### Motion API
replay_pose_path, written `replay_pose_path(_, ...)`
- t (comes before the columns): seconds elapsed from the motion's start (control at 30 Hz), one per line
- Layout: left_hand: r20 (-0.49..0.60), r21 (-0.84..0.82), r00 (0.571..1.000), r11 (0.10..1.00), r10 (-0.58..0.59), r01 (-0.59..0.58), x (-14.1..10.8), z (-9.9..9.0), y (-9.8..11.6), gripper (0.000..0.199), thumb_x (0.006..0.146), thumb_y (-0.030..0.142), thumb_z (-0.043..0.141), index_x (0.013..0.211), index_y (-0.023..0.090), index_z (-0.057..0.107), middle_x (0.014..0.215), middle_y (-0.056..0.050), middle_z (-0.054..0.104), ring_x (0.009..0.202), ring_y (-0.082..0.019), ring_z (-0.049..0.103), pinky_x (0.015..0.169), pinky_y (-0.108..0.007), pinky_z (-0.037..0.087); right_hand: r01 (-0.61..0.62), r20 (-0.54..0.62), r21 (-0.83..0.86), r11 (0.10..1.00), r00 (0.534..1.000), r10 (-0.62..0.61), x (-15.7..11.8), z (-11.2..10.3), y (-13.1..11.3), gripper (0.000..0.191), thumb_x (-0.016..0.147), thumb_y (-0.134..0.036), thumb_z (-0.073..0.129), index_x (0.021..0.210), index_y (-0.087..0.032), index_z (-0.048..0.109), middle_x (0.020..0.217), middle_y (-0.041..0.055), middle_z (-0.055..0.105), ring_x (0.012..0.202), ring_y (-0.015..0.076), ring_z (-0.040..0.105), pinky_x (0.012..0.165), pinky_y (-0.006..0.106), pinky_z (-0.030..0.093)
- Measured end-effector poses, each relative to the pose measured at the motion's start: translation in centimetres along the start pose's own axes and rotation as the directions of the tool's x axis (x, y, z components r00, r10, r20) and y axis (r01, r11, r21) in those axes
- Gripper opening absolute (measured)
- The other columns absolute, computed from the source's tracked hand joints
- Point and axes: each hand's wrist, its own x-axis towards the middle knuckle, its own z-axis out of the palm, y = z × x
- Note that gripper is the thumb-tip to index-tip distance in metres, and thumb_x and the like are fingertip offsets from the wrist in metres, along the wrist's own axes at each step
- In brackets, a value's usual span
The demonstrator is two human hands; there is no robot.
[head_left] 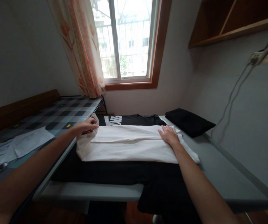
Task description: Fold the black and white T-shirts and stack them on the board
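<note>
A white garment (129, 151), partly folded over lengthwise, lies across a black garment (101, 171) on the grey table. At the white garment's far left corner, my left hand (89, 125) pinches the fabric edge between closed fingers. My right hand (169, 134) lies flat on its right end, fingers spread and pressing the cloth. The black garment shows beyond the white one too, with white print near the left. Part of it hangs over the table's front edge. What kind of garment the white one is, I cannot tell.
A folded black cloth (188, 122) lies at the table's far right, by the wall. On the left, a bed with a checked cover (71, 107) holds loose papers (31, 141). Cords hang from a wall socket (257, 58); a wooden shelf (218, 35) juts out above.
</note>
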Motion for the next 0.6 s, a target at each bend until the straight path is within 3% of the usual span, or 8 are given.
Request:
replay_pose_path(0.1,0.330,-0.101,0.944,0.994,0.004,0.031,-0.5,4.4,1.8,0.061,0.058,0.056,0.076,0.101,0.020,0.053,0.079,-0.003,0.067,0.070,-0.020,0.068,0.059,-0.029,0.053,0.002,0.002,-0.002,1.000,1.000,-0.002,-0.1,0.0,0.0,0.061,0.096,-0.049,0.029,0.145,-0.015,0.041,0.153,0.0152,0.034,0.140,0.0259,0.029,0.113,0.039,0.020)
replay_pose_path(0.17,0.398,-0.089,0.917,0.995,-0.011,0.050,-0.6,6.6,2.0,0.059,0.063,0.058,0.073,0.103,0.020,0.052,0.082,-0.005,0.069,0.074,-0.023,0.070,0.062,-0.033,0.055,0.005,0.005,-0.001,1.000,1.000,-0.005,-0.1,0.0,0.0,0.061,0.096,-0.049,0.028,0.145,-0.016,0.041,0.153,0.0151,0.034,0.140,0.0259,0.030,0.113,0.040,0.020)
replay_pose_path(0.27,0.293,0.086,0.956,0.996,-0.019,-0.006,-0.1,8.4,1.5,0.047,0.074,0.056,0.064,0.097,0.017,0.053,0.068,-0.004,0.067,0.062,-0.021,0.068,0.057,-0.032,0.054,0.000,0.005,0.003,1.000,1.000,0.000,-0.1,-0.1,0.0,0.061,0.095,-0.050,0.029,0.145,-0.017,0.041,0.152,0.0147,0.034,0.140,0.0259,0.030,0.112,0.040,0.021)
replay_pose_path(0.4,0.136,0.396,0.989,0.913,0.052,-0.102,0.5,10.1,1.3,0.045,0.081,0.060,0.053,0.085,0.016,0.059,0.050,-0.002,0.061,0.049,-0.019,0.064,0.055,-0.028,0.049,-0.003,-0.001,0.009,1.000,1.000,0.003,0.0,-0.1,0.0,0.061,0.095,-0.051,0.030,0.145,-0.017,0.042,0.152,0.0145,0.035,0.139,0.0262,0.031,0.112,0.040,0.022)
replay_pose_path(0.6,0.040,0.654,0.989,0.745,0.142,-0.133,1.0,12.2,2.3,0.042,0.075,0.057,0.056,0.075,0.017,0.067,0.070,-0.010,0.069,0.076,-0.026,0.067,0.063,-0.028,0.044,0.006,-0.015,0.015,1.000,1.000,-0.006,0.0,0.1,0.1,0.060,0.095,-0.050,0.031,0.144,-0.017,0.043,0.152,0.0144,0.036,0.139,0.0260,0.031,0.112,0.040,0.022)
